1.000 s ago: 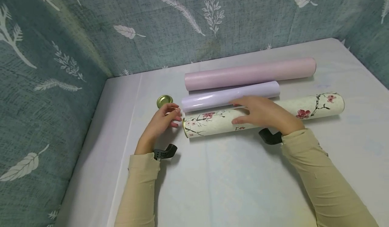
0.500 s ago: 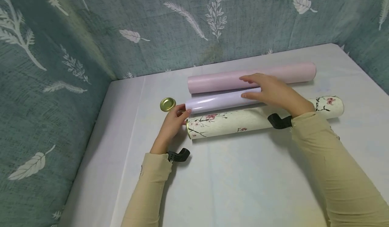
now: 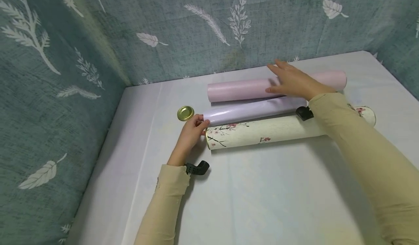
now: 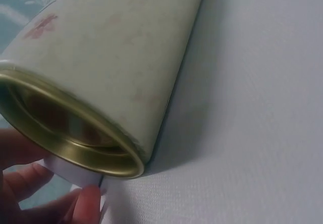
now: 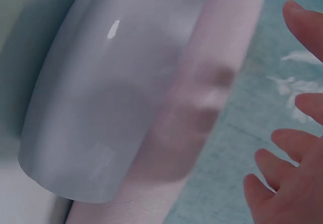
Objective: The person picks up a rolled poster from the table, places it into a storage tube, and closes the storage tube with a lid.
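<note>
A glossy lavender paper roll (image 3: 252, 111) lies between a pink roll (image 3: 237, 91) at the back and a cream tube with a plum-blossom print (image 3: 245, 135) in front. My left hand (image 3: 190, 133) pinches the lavender roll's left end, thumb and fingers at its edge. Beside those fingers in the left wrist view is the tube's gold-rimmed end (image 4: 75, 125). Over the pink roll my right hand (image 3: 296, 82) is spread, holding nothing. Its fingers stand apart from the rolls in the right wrist view, where the lavender roll's right end (image 5: 101, 133) shows.
A round gold lid (image 3: 185, 113) lies on the white-covered table (image 3: 262, 186), left of the rolls. Behind and to the left hangs a green leaf-print curtain (image 3: 183, 63). Black wrist mounts (image 3: 198, 168) stick out beside both hands.
My right hand has moved back from the floral tube, across the lavender roll, to above the pink one. My left hand has come to the lavender roll's end. The view has shifted slightly.
</note>
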Demonstrator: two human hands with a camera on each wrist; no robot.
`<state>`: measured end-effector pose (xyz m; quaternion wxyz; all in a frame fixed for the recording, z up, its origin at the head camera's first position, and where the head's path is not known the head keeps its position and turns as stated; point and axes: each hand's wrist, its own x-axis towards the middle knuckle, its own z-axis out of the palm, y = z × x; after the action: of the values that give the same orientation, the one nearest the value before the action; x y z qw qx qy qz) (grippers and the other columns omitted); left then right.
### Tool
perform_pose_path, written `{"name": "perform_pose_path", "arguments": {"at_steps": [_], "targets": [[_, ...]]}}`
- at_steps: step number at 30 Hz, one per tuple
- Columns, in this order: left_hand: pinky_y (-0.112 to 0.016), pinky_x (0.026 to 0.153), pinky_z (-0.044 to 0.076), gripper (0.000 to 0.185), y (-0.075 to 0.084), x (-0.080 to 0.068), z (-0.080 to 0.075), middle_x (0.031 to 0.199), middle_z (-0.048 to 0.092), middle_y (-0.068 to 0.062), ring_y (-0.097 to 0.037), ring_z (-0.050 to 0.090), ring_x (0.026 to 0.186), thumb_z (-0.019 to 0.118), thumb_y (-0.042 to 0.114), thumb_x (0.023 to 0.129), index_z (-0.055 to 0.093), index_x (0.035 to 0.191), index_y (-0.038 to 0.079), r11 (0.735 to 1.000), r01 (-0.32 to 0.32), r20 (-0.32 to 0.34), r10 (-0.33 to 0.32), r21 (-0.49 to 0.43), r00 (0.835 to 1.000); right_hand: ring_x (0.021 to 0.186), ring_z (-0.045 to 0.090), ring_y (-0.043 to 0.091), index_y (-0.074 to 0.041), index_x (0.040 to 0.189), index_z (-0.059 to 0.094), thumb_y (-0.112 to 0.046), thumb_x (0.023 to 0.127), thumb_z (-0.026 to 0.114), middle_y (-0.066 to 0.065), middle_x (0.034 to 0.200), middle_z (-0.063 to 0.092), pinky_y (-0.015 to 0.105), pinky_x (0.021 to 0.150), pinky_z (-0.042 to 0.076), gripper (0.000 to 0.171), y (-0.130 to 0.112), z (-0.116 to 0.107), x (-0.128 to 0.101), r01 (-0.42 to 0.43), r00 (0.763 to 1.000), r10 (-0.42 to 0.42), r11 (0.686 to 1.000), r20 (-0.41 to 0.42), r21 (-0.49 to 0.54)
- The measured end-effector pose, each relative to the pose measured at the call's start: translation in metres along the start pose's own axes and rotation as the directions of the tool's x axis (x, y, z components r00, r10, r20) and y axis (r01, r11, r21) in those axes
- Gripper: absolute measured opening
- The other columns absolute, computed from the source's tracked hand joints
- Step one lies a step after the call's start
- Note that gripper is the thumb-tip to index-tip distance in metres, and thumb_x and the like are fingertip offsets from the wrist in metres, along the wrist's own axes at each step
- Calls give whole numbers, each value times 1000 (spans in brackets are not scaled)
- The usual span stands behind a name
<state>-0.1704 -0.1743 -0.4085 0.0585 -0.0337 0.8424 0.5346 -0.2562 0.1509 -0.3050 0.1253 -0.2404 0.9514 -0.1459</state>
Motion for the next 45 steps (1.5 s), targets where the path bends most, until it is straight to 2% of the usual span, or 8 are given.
{"name": "perform_pose_path", "arguments": {"at_steps": [5,9,14,21,27,34,42,45], "targets": [[-27,65,44,22,-2,-1,-2,89,55,-6,-18,56,73,55,26,88,54,96,6,1000,7,-24,-7,-15,1000,131,-6,39,-8,143,2,-54,84,49,22,145,-9,60,99,-1,88,7,2,18,-40,996,45,997,79,-59],[-27,71,46,21,-2,-1,-2,91,55,-7,-16,55,76,56,23,87,52,95,4,998,-6,-43,3,-61,999,130,-8,42,-11,143,-1,-58,82,48,22,145,-6,66,93,-6,92,12,2,28,-104,977,119,990,175,-93],[-28,74,46,23,0,-2,-2,94,55,-9,-16,55,80,58,21,85,48,98,5,997,-20,-62,16,-68,998,127,10,48,-12,143,-2,-53,79,56,25,144,10,69,89,8,96,13,5,34,-149,961,163,986,223,-75],[-29,77,47,29,1,-1,0,103,53,-8,-17,54,94,61,18,84,45,104,6,992,-44,-61,37,-122,997,114,29,48,-3,137,27,-41,78,64,28,129,31,68,81,25,80,17,11,35,-106,976,133,981,173,-161],[-29,75,49,38,0,0,-2,115,47,-10,-21,54,99,60,17,85,40,115,8,978,-71,-56,61,-194,997,103,48,38,4,114,47,-31,76,68,23,111,51,52,85,35,55,23,13,35,41,991,-14,978,129,-205],[-31,70,51,40,0,0,-7,118,44,-10,-25,59,90,56,21,88,39,123,15,954,-26,-94,-2,-300,996,106,46,39,6,122,42,-31,77,68,25,114,49,52,89,33,63,25,6,28,69,995,-55,982,84,-175],[-30,76,49,55,-2,-1,-10,124,42,-8,-24,53,100,66,31,80,39,127,18,919,10,-23,-21,-393,1000,113,38,44,1,134,30,-35,78,67,27,127,39,55,91,29,77,28,-5,7,46,999,-43,991,32,-122],[-31,78,48,59,-2,-2,-10,123,44,-11,-24,51,103,68,26,80,38,129,17,880,12,5,-11,-475,1000,114,36,45,2,135,29,-35,78,67,29,129,37,57,90,30,78,29,-6,-5,43,999,-43,991,2,-124]]}}
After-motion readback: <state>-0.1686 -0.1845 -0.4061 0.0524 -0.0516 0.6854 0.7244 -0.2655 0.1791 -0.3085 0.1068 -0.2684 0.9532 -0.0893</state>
